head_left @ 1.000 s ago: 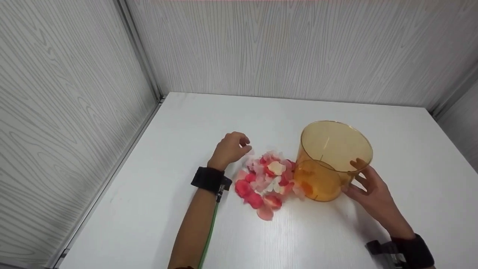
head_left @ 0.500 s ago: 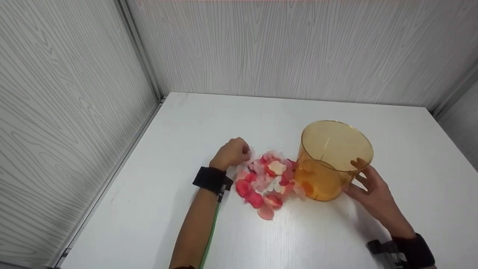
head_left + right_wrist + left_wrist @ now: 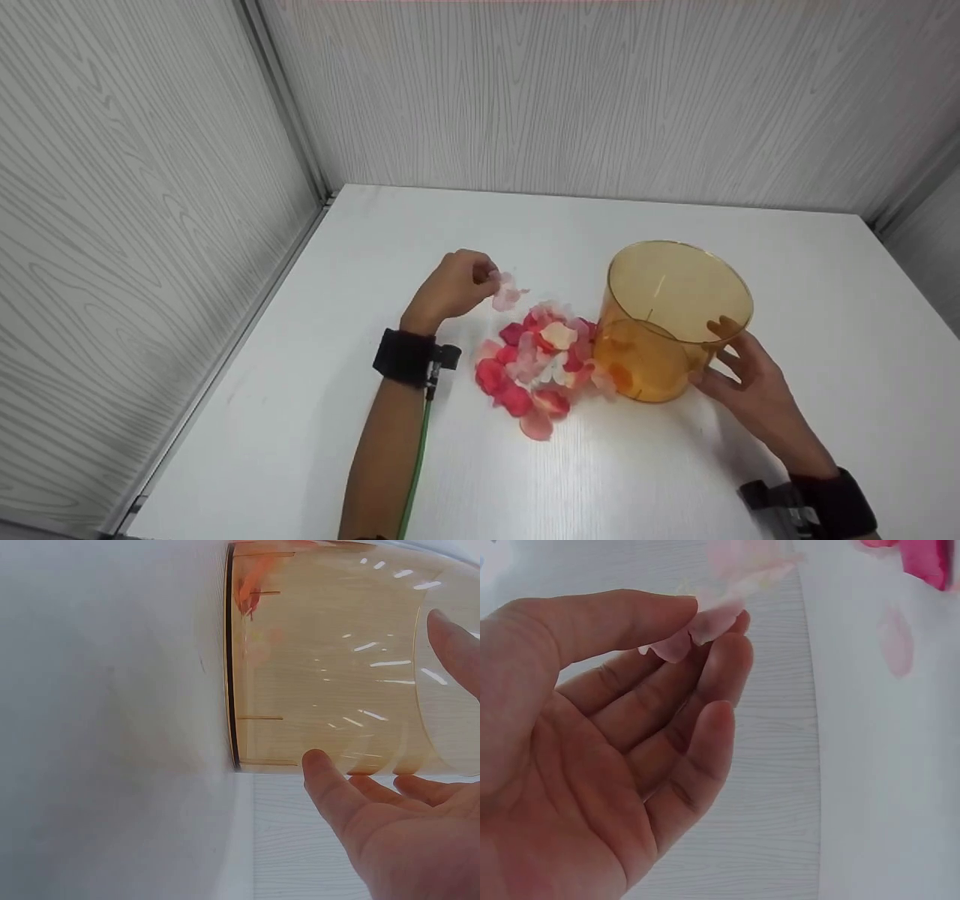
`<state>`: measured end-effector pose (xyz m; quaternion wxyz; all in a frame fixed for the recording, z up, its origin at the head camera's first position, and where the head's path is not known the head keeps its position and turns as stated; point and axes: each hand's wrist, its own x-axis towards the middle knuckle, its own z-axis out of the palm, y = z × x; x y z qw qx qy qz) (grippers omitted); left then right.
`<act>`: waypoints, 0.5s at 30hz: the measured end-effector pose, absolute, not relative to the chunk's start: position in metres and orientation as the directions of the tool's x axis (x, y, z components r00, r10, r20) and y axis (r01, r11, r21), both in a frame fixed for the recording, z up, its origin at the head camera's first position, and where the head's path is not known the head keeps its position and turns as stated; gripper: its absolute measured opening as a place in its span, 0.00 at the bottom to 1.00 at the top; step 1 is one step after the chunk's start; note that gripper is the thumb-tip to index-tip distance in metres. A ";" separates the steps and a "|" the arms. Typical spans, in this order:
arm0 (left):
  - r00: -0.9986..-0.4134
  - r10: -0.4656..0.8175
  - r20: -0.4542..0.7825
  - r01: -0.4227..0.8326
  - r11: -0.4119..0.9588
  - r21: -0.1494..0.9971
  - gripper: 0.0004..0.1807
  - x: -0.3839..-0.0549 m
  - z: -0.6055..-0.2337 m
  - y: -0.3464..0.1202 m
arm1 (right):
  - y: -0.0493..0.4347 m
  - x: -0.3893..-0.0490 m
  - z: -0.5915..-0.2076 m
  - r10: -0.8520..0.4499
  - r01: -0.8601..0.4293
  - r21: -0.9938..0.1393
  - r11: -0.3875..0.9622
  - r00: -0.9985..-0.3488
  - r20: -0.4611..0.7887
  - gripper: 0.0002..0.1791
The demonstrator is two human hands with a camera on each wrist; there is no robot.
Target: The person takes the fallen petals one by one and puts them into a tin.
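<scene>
Pale pink flower petals (image 3: pixel 507 292) hang between the thumb and fingers of my left hand (image 3: pixel 453 286), which pinches them above the table at the pile's upper left. In the left wrist view the pinched petals (image 3: pixel 718 621) stick out past the thumb tip. A loose pile of petals (image 3: pixel 517 401), red, pink and cream, lies below and to the right. Next to the pile stands a see-through amber bucket (image 3: pixel 637 371), upright. My right hand (image 3: pixel 757 394) holds its right side, thumb in front and fingers curved behind; they show through the wall.
The white table (image 3: pixel 270 420) carries the pile and the bucket. Wood-grain panels stand behind it (image 3: pixel 570 97) and on the left (image 3: pixel 150 225). A green cable (image 3: pixel 417 472) runs along the left forearm from a black wrist strap (image 3: pixel 405 358).
My left hand went down to the pile's upper left edge, pinched pale pink petals there and rose away with them. My right hand and the bucket have stayed in place.
</scene>
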<state>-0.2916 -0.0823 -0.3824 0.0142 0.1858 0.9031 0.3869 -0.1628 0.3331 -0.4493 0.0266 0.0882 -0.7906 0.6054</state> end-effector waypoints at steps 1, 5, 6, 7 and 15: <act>-0.925 0.351 0.144 0.344 0.616 0.708 0.12 -0.290 -0.380 -0.082 | 0.333 -0.162 -0.449 -0.107 -0.173 -0.954 0.245 -0.983 0.151 0.47; -0.894 0.366 0.258 0.428 0.530 0.732 0.10 -0.281 -0.366 -0.077 | 0.331 -0.161 -0.449 -0.107 -0.183 -0.960 0.213 -0.981 0.164 0.47; -0.883 0.368 0.293 0.454 0.504 0.735 0.10 -0.278 -0.363 -0.075 | 0.331 -0.161 -0.449 -0.109 -0.189 -0.960 0.207 -0.980 0.169 0.48; -0.871 0.365 0.328 0.478 0.476 0.738 0.10 -0.275 -0.359 -0.073 | 0.331 -0.162 -0.449 -0.111 -0.195 -0.959 0.207 -0.978 0.175 0.48; -0.776 0.291 0.559 0.626 0.248 0.740 0.11 -0.249 -0.344 -0.032 | 0.330 -0.163 -0.451 -0.113 -0.197 -0.953 0.228 -0.978 0.175 0.48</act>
